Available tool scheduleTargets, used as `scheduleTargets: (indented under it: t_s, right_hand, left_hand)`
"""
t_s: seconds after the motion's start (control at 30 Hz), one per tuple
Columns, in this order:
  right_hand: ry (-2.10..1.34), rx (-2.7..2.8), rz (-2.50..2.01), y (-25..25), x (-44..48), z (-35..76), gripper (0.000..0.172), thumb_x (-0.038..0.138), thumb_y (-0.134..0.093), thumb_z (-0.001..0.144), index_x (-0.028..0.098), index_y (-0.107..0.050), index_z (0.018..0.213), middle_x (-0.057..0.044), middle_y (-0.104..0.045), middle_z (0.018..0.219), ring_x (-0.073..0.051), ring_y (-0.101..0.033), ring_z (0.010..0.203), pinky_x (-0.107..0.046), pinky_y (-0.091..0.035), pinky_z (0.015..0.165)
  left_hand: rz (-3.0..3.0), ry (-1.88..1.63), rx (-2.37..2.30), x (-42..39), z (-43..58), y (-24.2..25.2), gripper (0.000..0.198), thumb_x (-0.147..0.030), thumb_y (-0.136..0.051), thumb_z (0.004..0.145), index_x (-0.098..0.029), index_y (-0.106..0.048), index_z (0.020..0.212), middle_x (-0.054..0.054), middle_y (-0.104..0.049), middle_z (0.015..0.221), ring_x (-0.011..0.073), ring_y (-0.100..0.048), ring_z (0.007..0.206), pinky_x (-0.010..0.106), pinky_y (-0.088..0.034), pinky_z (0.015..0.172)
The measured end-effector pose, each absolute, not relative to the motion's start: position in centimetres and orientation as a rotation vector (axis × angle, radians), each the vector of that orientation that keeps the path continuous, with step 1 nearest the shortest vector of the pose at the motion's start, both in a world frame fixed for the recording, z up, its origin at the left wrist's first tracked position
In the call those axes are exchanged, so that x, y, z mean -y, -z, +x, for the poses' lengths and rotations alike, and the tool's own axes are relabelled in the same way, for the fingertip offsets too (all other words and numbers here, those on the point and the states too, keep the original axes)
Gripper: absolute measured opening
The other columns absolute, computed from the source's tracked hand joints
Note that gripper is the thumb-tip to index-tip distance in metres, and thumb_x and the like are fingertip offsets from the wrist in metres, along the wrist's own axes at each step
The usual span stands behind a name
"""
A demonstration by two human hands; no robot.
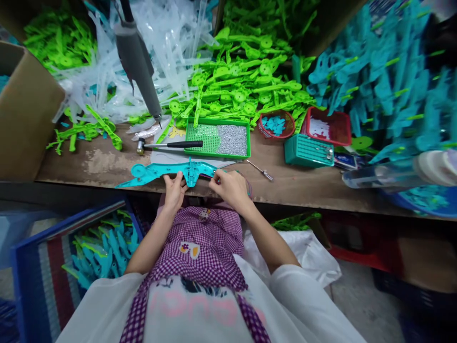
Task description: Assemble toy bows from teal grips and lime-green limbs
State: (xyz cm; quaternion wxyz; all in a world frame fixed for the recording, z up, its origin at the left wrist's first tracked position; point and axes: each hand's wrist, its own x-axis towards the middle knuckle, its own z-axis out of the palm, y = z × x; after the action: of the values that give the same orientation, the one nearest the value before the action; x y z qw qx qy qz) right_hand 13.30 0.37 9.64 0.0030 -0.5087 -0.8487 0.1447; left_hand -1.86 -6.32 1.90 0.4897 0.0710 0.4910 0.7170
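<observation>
A long turquoise plastic part [160, 171], like one half of a toy shell, lies across the front of the bench with its ribbed inner side up. My left hand [174, 190] grips its lower edge near the middle, thumb on top. At the part's right end, the fingers of my right hand [230, 186] are pinched together; whatever they hold is hidden. Just behind the part are a hammer [171, 145] with a black handle and a green tray [217, 153] with small silvery pieces in its right half. A small screwdriver [262, 171] lies to the right.
A grey electric screwdriver [139, 66] hangs over the bench at left. Heaps of green parts [246, 81], clear plastic pieces [157, 43] and turquoise parts [385, 71] fill the back. Red baskets [276, 125], a teal box [309, 151] and a clear bottle [385, 174] stand at right.
</observation>
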Motion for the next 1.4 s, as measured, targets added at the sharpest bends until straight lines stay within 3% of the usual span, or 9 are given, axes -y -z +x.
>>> scheduleTargets:
  t_s: [0.23, 0.47, 0.8, 0.97, 1.2, 1.4]
  right_hand:
    - [-0.264, 2.883, -1.53, -10.8, -0.6, 10.6, 0.03, 0.024, -0.043, 0.087, 0.015, -0.07, 0.096, -0.015, -0.075, 0.084, -0.024, -0.066, 0.074, -0.031, -0.03, 0.065]
    - [-0.232, 2.998, -1.441, -12.2, -0.5, 8.8, 0.029, 0.018, -0.043, 0.086, 0.012, -0.068, 0.102, -0.019, -0.074, 0.089, -0.028, -0.069, 0.085, -0.034, -0.035, 0.074]
    - [-0.431, 2.874, -1.547, -9.7, -1.0, 10.0, 0.031, 0.027, -0.04, 0.091, 0.016, -0.067, 0.101, -0.015, -0.075, 0.092, -0.025, -0.066, 0.08, -0.032, -0.029, 0.067]
    - [-0.492, 2.788, -1.611, -9.0, -0.5, 10.9, 0.03, 0.028, -0.039, 0.092, 0.018, -0.066, 0.099, -0.011, -0.074, 0.09, -0.022, -0.063, 0.076, -0.031, -0.028, 0.067]
    - [-0.511, 2.767, -1.635, -8.9, 0.0, 11.0, 0.031, 0.027, -0.037, 0.093, 0.016, -0.066, 0.098, -0.012, -0.075, 0.091, -0.024, -0.067, 0.082, -0.033, -0.033, 0.075]
    - [-0.564, 2.761, -1.619, -8.8, 0.1, 10.3, 0.034, 0.026, -0.036, 0.094, 0.014, -0.065, 0.104, -0.015, -0.075, 0.097, -0.026, -0.068, 0.092, -0.037, -0.038, 0.084]
  left_hand:
    - [0.131, -1.728, -1.175, 6.4, -1.8, -2.2, 0.056, -0.035, -0.082, 0.072, -0.027, -0.033, 0.1, -0.002, -0.069, 0.091, 0.0153, -0.072, 0.075, 0.026, -0.055, 0.069]
    - [0.139, -1.727, -1.153, 6.5, -1.9, -2.2, 0.063, -0.039, -0.086, 0.066, -0.027, -0.032, 0.098, -0.004, -0.071, 0.091, 0.0133, -0.072, 0.071, 0.028, -0.056, 0.074]
    - [0.159, -1.716, -1.156, 6.6, -1.9, -2.2, 0.06, -0.037, -0.084, 0.069, -0.027, -0.032, 0.099, -0.002, -0.071, 0.092, 0.0177, -0.074, 0.08, 0.031, -0.056, 0.077]
    - [0.176, -1.718, -1.176, 6.6, -1.9, -2.1, 0.06, -0.036, -0.084, 0.068, -0.026, -0.031, 0.094, -0.003, -0.071, 0.09, 0.0157, -0.073, 0.075, 0.029, -0.056, 0.074]
    - [0.171, -1.723, -1.187, 6.6, -1.8, -2.0, 0.06, -0.033, -0.085, 0.066, -0.026, -0.031, 0.09, -0.005, -0.068, 0.081, 0.0123, -0.07, 0.07, 0.023, -0.051, 0.066]
    - [0.095, -1.731, -1.167, 5.8, -2.3, -2.2, 0.049, -0.026, -0.085, 0.063, -0.022, -0.042, 0.086, -0.004, -0.069, 0.081, 0.0119, -0.069, 0.073, 0.024, -0.051, 0.069]
